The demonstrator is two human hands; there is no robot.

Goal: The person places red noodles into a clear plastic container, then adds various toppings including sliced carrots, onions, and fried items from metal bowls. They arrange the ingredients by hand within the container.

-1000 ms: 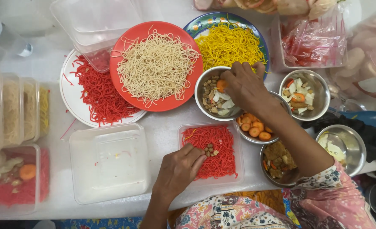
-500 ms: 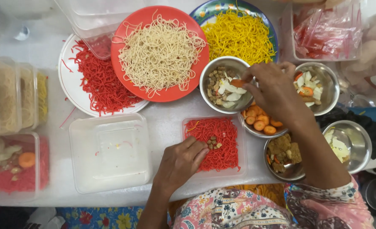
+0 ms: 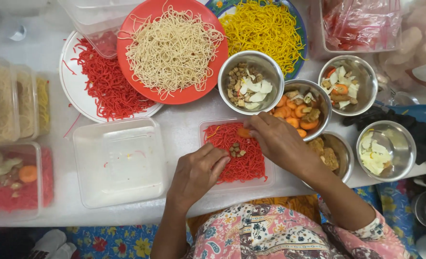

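A clear plastic container (image 3: 208,125) filled with red noodles (image 3: 244,165) sits in front of me on the white table. Small brown bits (image 3: 236,150) lie on the noodles. My left hand (image 3: 196,175) rests on the container's near left side, fingers bent on the noodles, holding nothing. My right hand (image 3: 280,141) is over the container's far right corner, its fingertips pinched on an orange carrot slice (image 3: 244,133) that touches the noodles.
Several steel bowls hold toppings: brown and white pieces (image 3: 248,86), carrot slices (image 3: 297,112), mixed bits (image 3: 345,88). An orange plate of pale noodles (image 3: 172,48), a white plate of red noodles (image 3: 102,81) and a plate of yellow noodles (image 3: 265,26) stand behind. An empty clear container (image 3: 119,160) lies left.
My right hand came back from the steel bowls to the noodle container, bringing a carrot slice down onto the red noodles. My left hand stayed at the container.
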